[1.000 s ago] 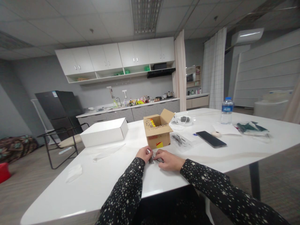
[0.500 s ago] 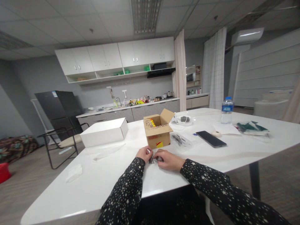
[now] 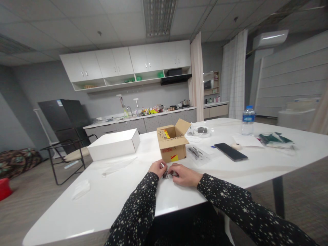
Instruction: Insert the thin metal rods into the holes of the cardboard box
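Both hands met on the white table (image 3: 107, 201), just before the open cardboard box (image 3: 172, 142): left hand (image 3: 156, 168) and right hand (image 3: 185, 175) pinched a small dark bundle (image 3: 165, 175) (too small to identify).

Two bare hands, left hand (image 3: 158, 168), right hand (image 3: 185, 175). Long black fabric sleeves (image 3: 138, 212) to wrists, scattered small white star print.

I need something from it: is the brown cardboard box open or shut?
Open. The box stands upright on the table, its top flaps folded outward, one raised at the back right.
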